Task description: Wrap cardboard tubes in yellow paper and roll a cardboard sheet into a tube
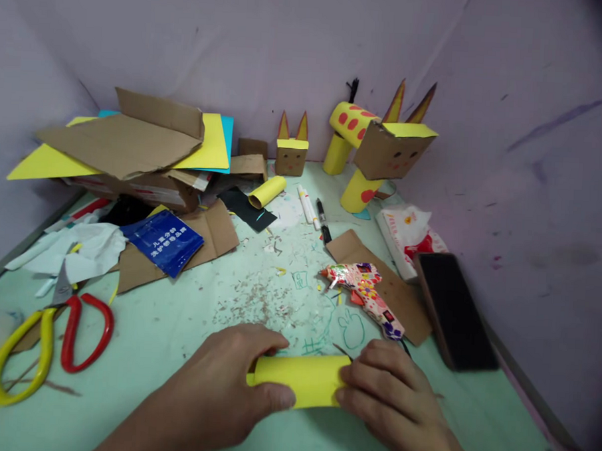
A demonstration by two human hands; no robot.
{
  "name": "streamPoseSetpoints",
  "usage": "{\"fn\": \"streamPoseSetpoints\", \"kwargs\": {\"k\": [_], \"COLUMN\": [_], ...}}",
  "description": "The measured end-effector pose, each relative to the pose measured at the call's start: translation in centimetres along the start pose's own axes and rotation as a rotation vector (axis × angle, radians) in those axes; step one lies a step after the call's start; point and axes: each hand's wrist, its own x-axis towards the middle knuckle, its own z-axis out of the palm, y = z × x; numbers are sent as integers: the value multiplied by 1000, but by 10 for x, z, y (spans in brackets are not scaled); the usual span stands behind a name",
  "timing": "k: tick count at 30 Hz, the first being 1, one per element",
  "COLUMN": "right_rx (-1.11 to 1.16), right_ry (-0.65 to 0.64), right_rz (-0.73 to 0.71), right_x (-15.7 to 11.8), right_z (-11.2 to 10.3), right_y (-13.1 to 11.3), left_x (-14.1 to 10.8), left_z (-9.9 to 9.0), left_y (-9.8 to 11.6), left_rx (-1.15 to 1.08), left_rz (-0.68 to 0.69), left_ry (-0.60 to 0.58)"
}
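Note:
A yellow paper-covered tube (309, 380) lies sideways between my two hands, just above the green tabletop at the front. My left hand (229, 385) wraps round its left end, thumb on the near side and fingers behind. At the right end, my right hand (393, 392) grips with its fingers bent over the paper; the thumb is hidden. Beyond the right hand, a flower-patterned glue gun (365, 288) rests partly on a flat piece of cardboard (407, 313). Another yellow tube (267, 192) lies farther back on black paper (246, 208).
Scissors (57, 328) with red and yellow handles lie at left, near a blue packet (168, 241). Cardboard (125, 141) and coloured sheets are stacked behind. A spotted animal figure (397, 150), a small box head (290, 157), markers (309, 207), tissues (410, 233) and a phone (454, 312) stand or lie around.

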Motion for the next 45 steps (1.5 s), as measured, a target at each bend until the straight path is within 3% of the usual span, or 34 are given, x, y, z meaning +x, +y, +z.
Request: {"fn": "streamPoseSetpoints", "kwargs": {"k": [3,6,8,11,14,17,19,21,24,27,30,31,33,36,41,45], "right_rx": [-30,-58,-25,220,691,974,995,959,901,873,778,767,818,971,1153,1198], "right_ry": [-5,94,242,464,429,197,57,9,107,285,480,529,597,620,530,325], "right_rz": [-63,-71,84,514,792,865,913,912,882,974,1005,994,993,1039,1037,926], "right_x": [6,12,17,32,53,71,77,79,77,75,73,72,71,70,64,63], "right_z": [-1,4,7,7,1,0,4,11,22,30,34,35,38,43,58,62], "right_y": [-4,-4,-2,0,-3,-11,-16,-17,-12,-5,-2,-2,-3,-7,-12,-13], "left_x": [-3,-1,2,6,6,5,5,6,4,-7,-14,-13,-7,6,12,9], "left_z": [1,-4,-12,-26,-30,-21,-13,-8,-9,-11,-4,1,13,26,19,10], "left_y": [2,3,0,-9,-17,-18,-15,-12,-8,-6,-4,-4,-2,1,6,4], "left_rx": [23,3,-78,-214,-159,65,250,379,460,523,252,78,-322,-787,-1086,-1134], "left_rz": [102,19,-65,-86,-35,132,311,441,486,521,395,287,54,-116,-168,-180], "left_ry": [28,0,-7,2,65,247,376,454,540,757,982,946,717,390,314,279]}}
